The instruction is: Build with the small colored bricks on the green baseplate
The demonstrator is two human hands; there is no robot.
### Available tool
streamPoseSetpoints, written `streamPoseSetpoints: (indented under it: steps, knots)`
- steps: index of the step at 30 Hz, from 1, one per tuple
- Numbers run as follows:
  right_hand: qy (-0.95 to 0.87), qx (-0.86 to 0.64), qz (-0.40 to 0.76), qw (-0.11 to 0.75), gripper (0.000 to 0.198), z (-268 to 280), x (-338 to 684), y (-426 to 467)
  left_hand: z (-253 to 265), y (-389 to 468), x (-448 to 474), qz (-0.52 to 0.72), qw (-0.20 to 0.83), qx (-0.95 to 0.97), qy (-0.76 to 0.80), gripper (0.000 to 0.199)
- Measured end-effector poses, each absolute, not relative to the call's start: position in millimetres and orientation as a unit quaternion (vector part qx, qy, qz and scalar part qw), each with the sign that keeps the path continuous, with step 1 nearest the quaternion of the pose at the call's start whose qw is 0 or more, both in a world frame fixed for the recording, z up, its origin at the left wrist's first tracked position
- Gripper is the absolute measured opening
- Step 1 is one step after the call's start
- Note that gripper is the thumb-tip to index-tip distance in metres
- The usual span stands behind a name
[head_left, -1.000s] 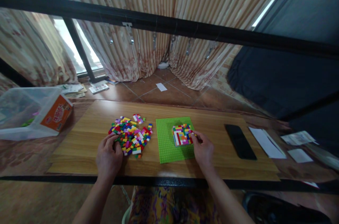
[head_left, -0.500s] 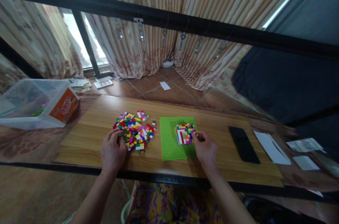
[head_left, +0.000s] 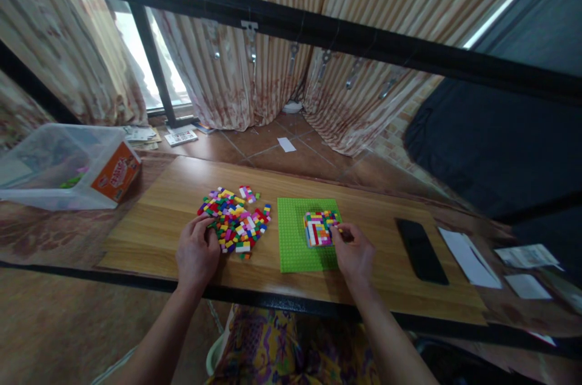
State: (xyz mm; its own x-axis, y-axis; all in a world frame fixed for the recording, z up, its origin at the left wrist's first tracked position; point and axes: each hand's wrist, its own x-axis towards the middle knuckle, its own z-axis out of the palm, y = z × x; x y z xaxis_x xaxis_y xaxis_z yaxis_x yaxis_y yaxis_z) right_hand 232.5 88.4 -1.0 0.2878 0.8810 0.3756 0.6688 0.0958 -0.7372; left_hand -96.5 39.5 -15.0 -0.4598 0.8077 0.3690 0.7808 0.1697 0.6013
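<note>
Wooden table [head_left: 173, 203], one baseplate [head_left: 295, 245], two hands

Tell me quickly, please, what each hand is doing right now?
Left hand: fingers in the loose brick pile; grip cannot be told.
Right hand: fingertips at the brick block; grip cannot be told.

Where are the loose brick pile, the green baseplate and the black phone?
brick pile [head_left: 234, 221], head view, middle of the heap.
green baseplate [head_left: 293, 239], head view, bare left part.
black phone [head_left: 421, 242], head view, screen centre.
</note>
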Motion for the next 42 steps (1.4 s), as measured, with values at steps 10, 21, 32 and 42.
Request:
streamPoseSetpoints:
  steps: [10, 21, 32, 42]
  knots:
    - [-0.586, -0.660, 0.127, 0.453, 0.042, -1, 236, 88, -15, 39, -96, 0.373, 0.018, 0.521, 0.767, 0.029]
    - [-0.592, -0.655, 0.121, 0.454, 0.043, -7, 237, 89, -15, 39, -96, 0.374, 0.013, 0.528, 0.762, 0.028]
    - [-0.593, -0.631, 0.178, 0.468, 0.036, -1, 249, 86, -17, 40, -97, 0.381, 0.005, 0.532, 0.756, 0.028]
    - [-0.579, -0.644, 0.213, 0.452, 0.038, 3, 260, 91, -19, 40, -99, 0.377, -0.001, 0.534, 0.757, 0.029]
